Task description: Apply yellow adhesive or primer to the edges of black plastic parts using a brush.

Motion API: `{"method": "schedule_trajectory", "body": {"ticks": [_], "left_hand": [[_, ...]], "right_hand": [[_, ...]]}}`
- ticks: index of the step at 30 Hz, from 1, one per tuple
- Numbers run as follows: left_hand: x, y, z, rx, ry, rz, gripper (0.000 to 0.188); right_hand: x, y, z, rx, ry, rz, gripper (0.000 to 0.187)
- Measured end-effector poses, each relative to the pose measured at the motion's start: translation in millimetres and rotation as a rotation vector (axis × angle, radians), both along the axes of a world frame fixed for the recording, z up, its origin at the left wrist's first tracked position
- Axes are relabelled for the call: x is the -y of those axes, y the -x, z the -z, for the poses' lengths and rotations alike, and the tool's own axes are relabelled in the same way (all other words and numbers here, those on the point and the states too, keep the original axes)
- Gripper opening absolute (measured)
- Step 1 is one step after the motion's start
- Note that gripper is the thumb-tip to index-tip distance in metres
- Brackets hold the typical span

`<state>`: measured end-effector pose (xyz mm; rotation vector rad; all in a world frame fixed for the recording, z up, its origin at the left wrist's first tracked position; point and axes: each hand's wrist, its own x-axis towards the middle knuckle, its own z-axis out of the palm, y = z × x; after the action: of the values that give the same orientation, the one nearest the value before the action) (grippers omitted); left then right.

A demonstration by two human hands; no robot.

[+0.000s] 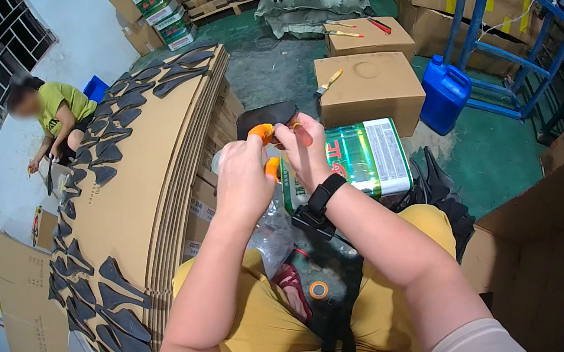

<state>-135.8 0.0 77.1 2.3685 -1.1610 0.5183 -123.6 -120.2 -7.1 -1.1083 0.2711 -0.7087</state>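
My left hand (246, 173), with orange finger covers on thumb and finger, is closed at the near edge of a flat black piece (262, 118). Close beside it, my right hand (308, 156) has its fingers pinched around a small brush, whose reddish handle end (302, 134) shows above the knuckles. The brush's bristles are hidden behind the fingers. A black strap with a small device (318, 209) is on my right wrist. Below the hands lies a green and silver metal can (368, 157).
On the left, stacked cardboard sheets (139, 173) carry rows of black shaped pieces (125, 295). Ahead stand a cardboard box (370, 82) with a brush (329, 82) and a blue jerrycan (445, 95). Black pieces (439, 185) lie right of the can. A co-worker (59, 110) crouches far left.
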Motion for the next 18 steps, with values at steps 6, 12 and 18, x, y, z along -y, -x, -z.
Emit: {"method": "schedule_trajectory", "body": {"ticks": [6,12,18], "left_hand": [[-37,-2,-50,0.012,0.136,-0.017,0.049],[-36,-32,-46,-0.177,-0.112,0.016,0.071],[-32,-42,-27,-0.385,-0.210,0.135,0.087]], "right_hand": [[11,12,-7,0.110,0.258,-0.004,0.013],[14,37,-26,-0.108,0.699,-0.168,0.020],[13,47,-33,-0.205,0.853,-0.252,0.023]]}}
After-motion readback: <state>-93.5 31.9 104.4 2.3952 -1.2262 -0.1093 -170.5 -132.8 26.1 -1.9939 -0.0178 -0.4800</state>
